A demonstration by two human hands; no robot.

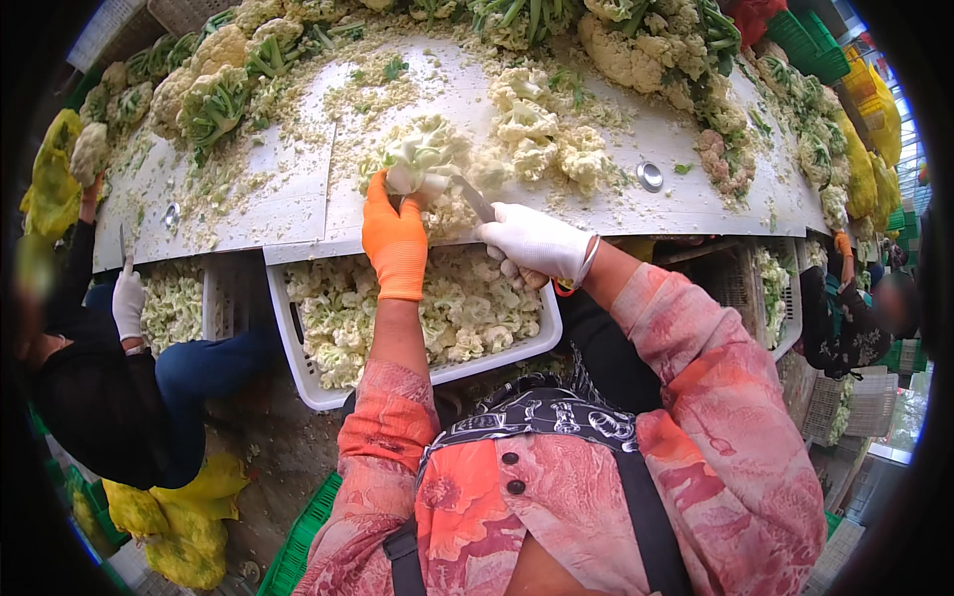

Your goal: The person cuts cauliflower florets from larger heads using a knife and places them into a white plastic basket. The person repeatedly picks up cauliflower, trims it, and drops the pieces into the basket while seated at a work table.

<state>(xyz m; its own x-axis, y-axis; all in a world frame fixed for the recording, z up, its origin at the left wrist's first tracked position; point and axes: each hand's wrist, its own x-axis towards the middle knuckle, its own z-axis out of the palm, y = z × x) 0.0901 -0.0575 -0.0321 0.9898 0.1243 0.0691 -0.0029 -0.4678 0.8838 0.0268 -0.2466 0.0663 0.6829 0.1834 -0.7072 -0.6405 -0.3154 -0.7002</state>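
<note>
My left hand [395, 242], in an orange glove, grips a piece of cauliflower [425, 149] by its underside, over the front part of the white worktable [291, 186]. The white-gloved right hand [533, 242] is closed around a knife, whose blade [473, 197] points up and left. The blade's tip is at the cut stem; whether it touches cannot be made out. Cut cauliflower florets [533, 127] lie in a heap just beyond the knife. Below both hands, a white plastic crate [551, 328] holds many florets [469, 320], partly tucked under the table edge.
Whole cauliflower heads [212, 104] line the table's far side, with crumbs scattered around. A round metal fitting [650, 176] is set in the tabletop. One person [112, 387] holds a knife at left; another person [850, 313] works at right. Yellow net sacks [182, 521] lie on the floor.
</note>
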